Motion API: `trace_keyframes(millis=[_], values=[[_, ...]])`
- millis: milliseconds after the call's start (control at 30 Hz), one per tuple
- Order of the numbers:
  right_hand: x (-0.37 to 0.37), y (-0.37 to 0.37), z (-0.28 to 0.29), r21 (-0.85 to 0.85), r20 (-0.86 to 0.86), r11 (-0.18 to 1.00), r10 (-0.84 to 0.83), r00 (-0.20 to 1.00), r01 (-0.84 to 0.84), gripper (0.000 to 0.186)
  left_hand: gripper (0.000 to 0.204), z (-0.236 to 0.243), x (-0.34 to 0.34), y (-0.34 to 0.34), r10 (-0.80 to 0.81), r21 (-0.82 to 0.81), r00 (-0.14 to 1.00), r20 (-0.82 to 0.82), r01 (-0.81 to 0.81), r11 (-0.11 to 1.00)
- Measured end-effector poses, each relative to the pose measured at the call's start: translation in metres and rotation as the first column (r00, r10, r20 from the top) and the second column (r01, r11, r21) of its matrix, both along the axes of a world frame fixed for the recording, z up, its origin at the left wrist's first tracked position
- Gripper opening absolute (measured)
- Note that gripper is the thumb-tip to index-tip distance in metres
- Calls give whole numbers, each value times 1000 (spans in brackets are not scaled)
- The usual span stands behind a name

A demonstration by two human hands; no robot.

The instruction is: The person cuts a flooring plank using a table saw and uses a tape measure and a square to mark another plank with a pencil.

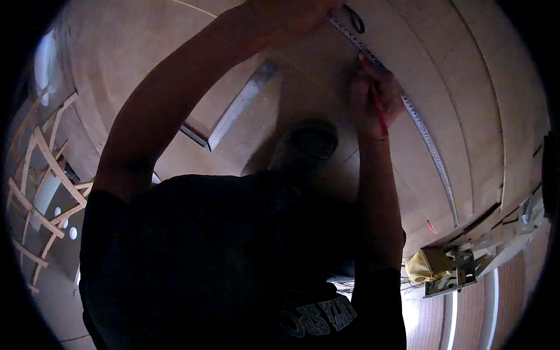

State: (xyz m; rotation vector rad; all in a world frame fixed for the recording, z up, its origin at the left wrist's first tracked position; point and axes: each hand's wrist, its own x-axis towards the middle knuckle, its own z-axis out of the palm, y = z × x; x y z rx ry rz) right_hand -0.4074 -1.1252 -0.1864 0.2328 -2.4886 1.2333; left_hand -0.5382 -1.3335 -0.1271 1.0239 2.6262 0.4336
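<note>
My left hand (300, 16) is at the top edge, dim and partly cut off. It closes around the upper end of a tape measure (429, 143), and a dark strap loop (356, 21) shows beside it. The white blade runs down to the right across a broad wooden board (326, 76). My right hand (379, 102) rests against the middle of the blade, gripping a red pencil (380, 114). The pencil's tip points up at the blade's edge. Between my arms lies a metal square (239, 114) with a dark short arm.
A small red stick (431, 226) lies near the blade's lower end. At lower right, a yellow cloth bag (429, 265) sits on a wooden crate (461, 274). A lattice of wooden strips (49, 169) stands at the left. My shoe (315, 140) is beneath me.
</note>
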Motion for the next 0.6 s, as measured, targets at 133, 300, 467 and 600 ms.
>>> trace_keyframes(millis=[133,300,467,600], values=[[-2,-1,0,-97,11,995,26,1000,-25,8,18,1,-2,3,52,-59,996,76,-48,997],[9,0,-2,-69,154,998,-3,988,14,8,17,-6,7,1,76,120,992,-106,-63,991],[40,17,35,-80,238,996,-16,971,36,7,23,13,4,4,75,-112,996,-40,-80,990],[113,61,63,-370,275,927,43,960,65,7,27,16,20,1,60,-131,986,-158,-82,988]])
